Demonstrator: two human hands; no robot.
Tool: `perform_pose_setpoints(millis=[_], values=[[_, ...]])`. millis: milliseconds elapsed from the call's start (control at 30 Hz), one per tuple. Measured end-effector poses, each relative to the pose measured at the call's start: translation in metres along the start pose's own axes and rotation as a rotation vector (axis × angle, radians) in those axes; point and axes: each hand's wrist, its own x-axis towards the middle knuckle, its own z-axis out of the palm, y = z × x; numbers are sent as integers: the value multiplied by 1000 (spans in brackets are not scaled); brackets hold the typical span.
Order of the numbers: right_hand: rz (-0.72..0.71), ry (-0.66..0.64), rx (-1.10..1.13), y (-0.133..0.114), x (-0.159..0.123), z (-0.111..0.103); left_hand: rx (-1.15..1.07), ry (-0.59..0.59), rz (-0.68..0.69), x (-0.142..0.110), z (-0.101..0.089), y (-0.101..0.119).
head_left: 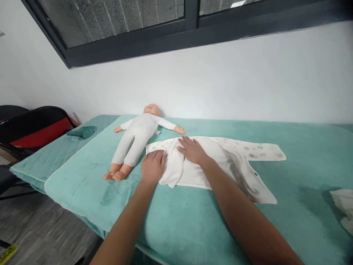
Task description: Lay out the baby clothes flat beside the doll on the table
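A white baby shirt [204,178] with small printed motifs on its sleeves lies spread open on the green bed cover, one front panel folded back toward the right. My left hand [153,167] is at the shirt's left side, fingers close together and curled down over the cloth; its fingertips are partly hidden. Flat on the upper middle of the shirt rests my right hand [193,150], its fingers stretched and slightly apart. To the left, a baby doll [140,129] in a white bodysuit lies on its back, arms out, bare feet toward me.
The green padded cover [82,184] drapes over the bed's front edge. A crumpled white cloth-like item [344,206] sits at the far right. Black and red chairs [41,127] stand at the left. Behind the bed rises a white wall [248,81] with a dark-framed window [190,16].
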Motion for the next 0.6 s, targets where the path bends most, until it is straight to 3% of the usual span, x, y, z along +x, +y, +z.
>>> perform_pose_setpoints(millis=[200,433,600], values=[[165,95,-59,16,-7,4,-115,6,99,-7,-1,-3],[185,80,-145,52,-27,4,-173,11,60,-10,-7,-1],[191,174,-200,52,-35,-3,-223,99,126,-25,-11,9]])
